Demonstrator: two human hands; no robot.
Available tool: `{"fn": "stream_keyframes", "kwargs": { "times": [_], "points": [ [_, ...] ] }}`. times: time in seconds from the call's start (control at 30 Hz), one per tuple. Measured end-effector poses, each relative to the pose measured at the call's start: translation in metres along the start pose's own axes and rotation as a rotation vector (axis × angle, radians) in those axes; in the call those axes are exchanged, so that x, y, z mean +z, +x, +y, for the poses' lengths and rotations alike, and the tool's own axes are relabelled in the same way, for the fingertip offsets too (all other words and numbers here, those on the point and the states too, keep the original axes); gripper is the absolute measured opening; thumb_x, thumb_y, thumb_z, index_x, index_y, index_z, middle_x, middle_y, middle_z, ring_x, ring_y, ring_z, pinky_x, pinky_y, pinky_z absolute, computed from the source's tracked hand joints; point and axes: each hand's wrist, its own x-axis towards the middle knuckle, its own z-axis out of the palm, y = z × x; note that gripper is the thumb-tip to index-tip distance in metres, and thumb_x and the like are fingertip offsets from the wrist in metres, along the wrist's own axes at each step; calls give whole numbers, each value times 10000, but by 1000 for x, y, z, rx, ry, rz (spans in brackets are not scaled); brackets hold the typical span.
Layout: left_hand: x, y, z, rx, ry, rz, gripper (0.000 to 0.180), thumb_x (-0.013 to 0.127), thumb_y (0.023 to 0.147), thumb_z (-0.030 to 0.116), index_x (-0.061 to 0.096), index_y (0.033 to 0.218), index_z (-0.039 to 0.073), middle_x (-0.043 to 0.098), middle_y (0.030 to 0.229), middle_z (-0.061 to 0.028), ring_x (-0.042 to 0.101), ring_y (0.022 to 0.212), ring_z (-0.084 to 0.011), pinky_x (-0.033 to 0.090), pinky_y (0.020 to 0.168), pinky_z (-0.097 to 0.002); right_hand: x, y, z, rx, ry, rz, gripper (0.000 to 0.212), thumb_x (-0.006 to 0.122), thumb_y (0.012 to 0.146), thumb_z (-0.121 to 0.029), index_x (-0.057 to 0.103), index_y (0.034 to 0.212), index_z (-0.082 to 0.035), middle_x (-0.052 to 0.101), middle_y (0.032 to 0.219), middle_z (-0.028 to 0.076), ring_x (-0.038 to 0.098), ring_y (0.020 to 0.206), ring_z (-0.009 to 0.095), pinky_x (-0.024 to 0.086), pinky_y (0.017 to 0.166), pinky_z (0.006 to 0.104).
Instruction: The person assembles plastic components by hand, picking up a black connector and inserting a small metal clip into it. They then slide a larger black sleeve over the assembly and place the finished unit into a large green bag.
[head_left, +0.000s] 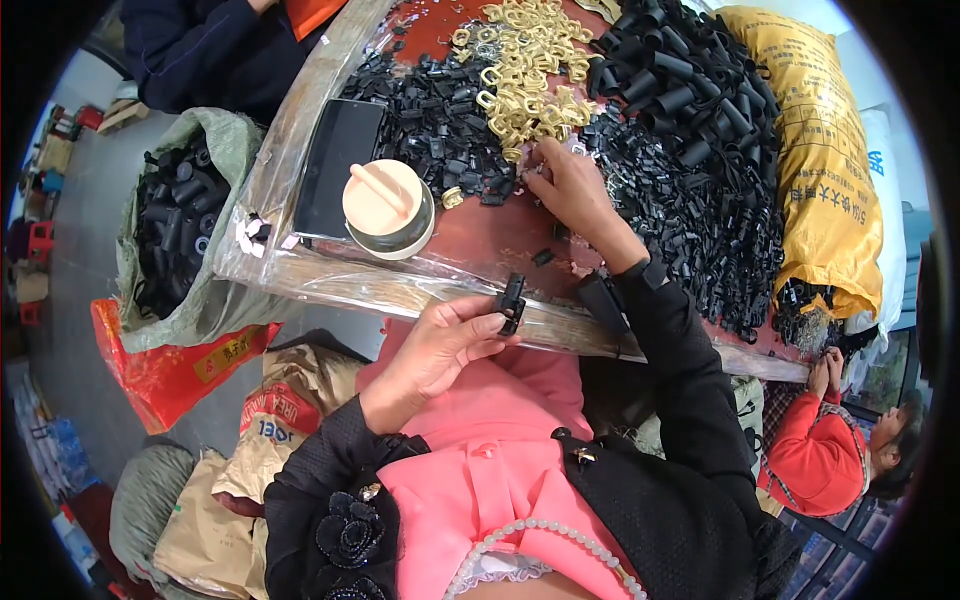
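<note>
Near the table's front edge, my left hand [440,345] pinches a small black plastic part [511,304] between thumb and fingers, holding it upright. My right hand [570,190] reaches over the table to the near end of a heap of cream-yellow plastic rings [530,70]. Its fingers are bent together there; whatever they grip is hidden. To the left of those fingertips lies a spread of small black plastic pieces [430,120], and another heap of small black parts [690,210] lies to the right of the hand.
Beside the left heap are a black tray [335,170] and a round pot with a pale lid [385,205]. Black tubes [680,80] and a yellow sack [820,150] fill the right side. A woven sack of black parts [180,220] stands left. Other people are at the upper left and right.
</note>
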Motion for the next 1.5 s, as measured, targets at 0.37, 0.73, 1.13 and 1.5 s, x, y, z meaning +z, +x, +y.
{"fn": "stream_keyframes", "kwargs": {
  "times": [0.37,0.73,1.13,1.5],
  "points": [
    [5,-1,-4,31,-5,3,229,504,803,35,494,1018,-41,582,918,-122,599,780,-189,514,660,-227,2,-6,28,-8,-75,213,225,572,735,-180,450,853,-33,524,694,128,529,598,250,402,518,342],
    [12,0,-6,122,-37,57,222,504,805,43,495,1011,-39,583,896,-108,596,765,-168,510,665,-212,-11,-85,-33,226,1178,12,143,545,797,-150,516,773,-11,490,862,33,456,796,109,357,701,228],
    [14,-4,-19,115,-27,21,228,523,807,80,502,1014,-14,574,922,-83,591,788,-167,503,706,-228,-3,-123,-66,18,925,75,139,572,779,-131,565,750,4,463,969,74,438,885,133,366,749,245],
    [11,-4,-10,72,-18,17,193,524,798,71,518,969,-17,580,893,-93,589,772,-157,503,681,-223,4,-122,-75,230,1077,95,141,571,768,-92,540,884,-17,479,881,59,482,779,138,416,636,241]
  ]
}}
